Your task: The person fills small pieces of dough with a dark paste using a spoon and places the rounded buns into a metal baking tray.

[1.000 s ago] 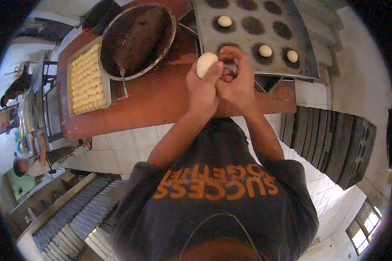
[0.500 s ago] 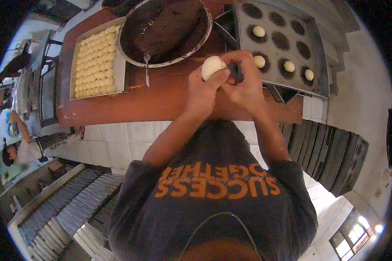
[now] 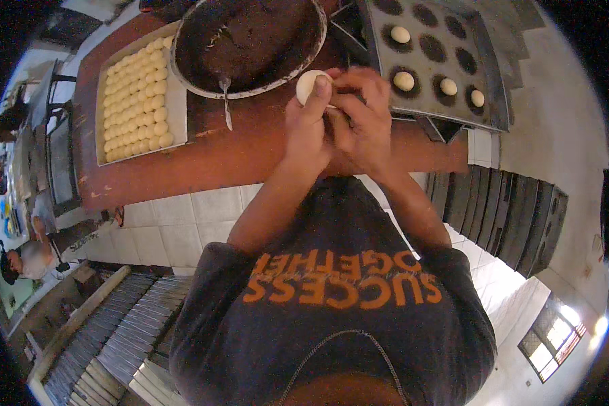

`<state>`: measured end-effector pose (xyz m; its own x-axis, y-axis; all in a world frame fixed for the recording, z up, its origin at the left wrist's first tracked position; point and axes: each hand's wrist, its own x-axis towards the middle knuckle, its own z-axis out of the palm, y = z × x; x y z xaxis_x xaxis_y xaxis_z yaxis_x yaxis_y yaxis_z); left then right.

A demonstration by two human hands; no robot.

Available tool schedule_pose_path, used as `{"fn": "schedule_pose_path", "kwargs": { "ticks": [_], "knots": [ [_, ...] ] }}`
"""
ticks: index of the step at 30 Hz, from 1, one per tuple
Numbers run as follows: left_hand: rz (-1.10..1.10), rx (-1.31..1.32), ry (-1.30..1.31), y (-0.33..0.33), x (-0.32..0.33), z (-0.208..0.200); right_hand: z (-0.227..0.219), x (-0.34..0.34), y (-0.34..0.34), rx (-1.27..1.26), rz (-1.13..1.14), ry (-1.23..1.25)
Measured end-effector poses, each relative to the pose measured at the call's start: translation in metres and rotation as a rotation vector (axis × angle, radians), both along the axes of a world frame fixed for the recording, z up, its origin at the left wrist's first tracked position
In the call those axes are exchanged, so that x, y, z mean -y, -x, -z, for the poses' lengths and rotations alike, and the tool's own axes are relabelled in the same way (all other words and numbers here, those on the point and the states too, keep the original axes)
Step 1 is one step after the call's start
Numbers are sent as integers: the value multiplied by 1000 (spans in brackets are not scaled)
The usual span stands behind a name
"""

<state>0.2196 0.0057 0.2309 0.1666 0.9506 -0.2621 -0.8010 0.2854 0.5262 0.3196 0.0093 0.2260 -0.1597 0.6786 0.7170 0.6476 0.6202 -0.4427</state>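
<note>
A pale ball of dough [image 3: 306, 88] is held up over the table between my two hands. My left hand [image 3: 306, 135] is wrapped round its lower side, the thumb lying on the dough. My right hand [image 3: 364, 115] has its bent fingers at the dough's right edge; they are slightly blurred, and the dough's far side is hidden. Beyond my hands to the left stands a large round bowl [image 3: 267, 93] of dark brown filling [image 3: 271, 40]. A metal spoon [image 3: 228, 111] leans over its near rim.
At the left, a shallow tray [image 3: 178, 111] holds rows of small dough balls [image 3: 135, 101]. A metal baking tray [image 3: 411, 55] at the right has dark round patches and several spaced dough balls [image 3: 448, 86]. Dark stacked pans [image 3: 501, 213] stand below right. Another person [image 3: 30, 260] is far left.
My fingers have shifted on the dough: the left thumb now points up along it, and my right fingers have moved across its edge. The whole view has shifted slightly.
</note>
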Motion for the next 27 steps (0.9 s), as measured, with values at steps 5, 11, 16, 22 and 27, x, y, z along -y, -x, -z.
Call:
{"fn": "schedule_pose_path", "kwargs": {
  "ticks": [5, 11, 16, 22, 27],
  "knots": [
    [73, -133, -52, 2, 7, 8, -25, 11, 3, -101, 45, 234],
    [141, 207, 33, 4, 5, 6, -3, 12, -13, -33, -18, 115],
    [92, -214, -99, -3, 12, 15, -7, 14, -15, -148, -4, 258],
    [122, -106, 31, -13, 13, 14, 9, 19, -33, -175, -30, 119],
    [3, -273, 47, -50, 21, 20, 28, 21, -52, -156, 20, 17]
  ]
}}
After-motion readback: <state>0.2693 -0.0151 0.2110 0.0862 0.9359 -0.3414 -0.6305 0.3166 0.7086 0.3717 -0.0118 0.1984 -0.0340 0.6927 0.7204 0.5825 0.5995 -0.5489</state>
